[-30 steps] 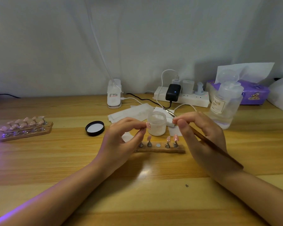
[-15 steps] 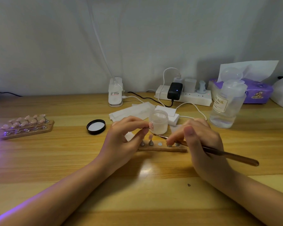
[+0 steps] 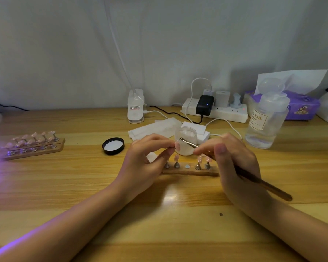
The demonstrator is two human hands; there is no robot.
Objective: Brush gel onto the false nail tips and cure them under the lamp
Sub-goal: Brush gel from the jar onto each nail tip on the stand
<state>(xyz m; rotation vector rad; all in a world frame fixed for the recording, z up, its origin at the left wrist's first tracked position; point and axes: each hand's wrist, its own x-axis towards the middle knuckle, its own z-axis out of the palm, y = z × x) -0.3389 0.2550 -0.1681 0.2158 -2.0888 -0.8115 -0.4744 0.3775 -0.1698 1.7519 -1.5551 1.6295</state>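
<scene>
My left hand (image 3: 146, 159) pinches one pink nail tip (image 3: 177, 145) on its small stand, lifted above the wooden holder strip (image 3: 190, 171). My right hand (image 3: 233, 161) grips a brown-handled gel brush (image 3: 263, 184); its metal end points up-left at the open white gel jar (image 3: 186, 143), close to the held tip. The strip carries several other pink tips on metal pegs, with one bare magnet spot in its middle. The jar's black lid (image 3: 113, 146) lies to the left.
A second wooden holder with several tips (image 3: 32, 146) sits far left in purple light. Behind are a white clip lamp base (image 3: 135, 108), a power strip with chargers (image 3: 216, 110), white wipes (image 3: 155, 128), a clear liquid bottle (image 3: 265, 121) and a purple tissue pack (image 3: 301, 106).
The brush went from upright at the jar to lying low over the strip, then its tip rose again toward the jar and the held nail tip. My left hand stayed put.
</scene>
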